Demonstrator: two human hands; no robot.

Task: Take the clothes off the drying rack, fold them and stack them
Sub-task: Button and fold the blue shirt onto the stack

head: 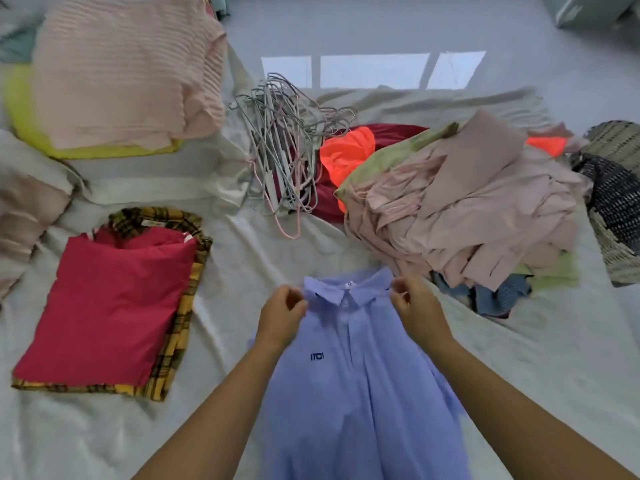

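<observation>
Item: blue shirt (353,375), collared, small dark mark on the chest, front side up, lying on a white sheet (242,265).

- Left hand (282,315): fingers curled, pinching the shirt's shoulder just left of the collar.
- Right hand (417,308): fingers curled, pinching the shoulder just right of the collar.
- Left of the shirt: folded red garment (107,306), stacked on a folded yellow plaid garment (173,341).
- Beyond the shirt: tangle of wire hangers (277,150).
- Beyond and right of the shirt: unfolded heap of pink clothes (467,209), with an orange garment (346,154) at its far left edge.
- Far right of the shirt: woven basket (616,202).
- Far beyond-left of the shirt: pink ribbed garment (128,74).
</observation>
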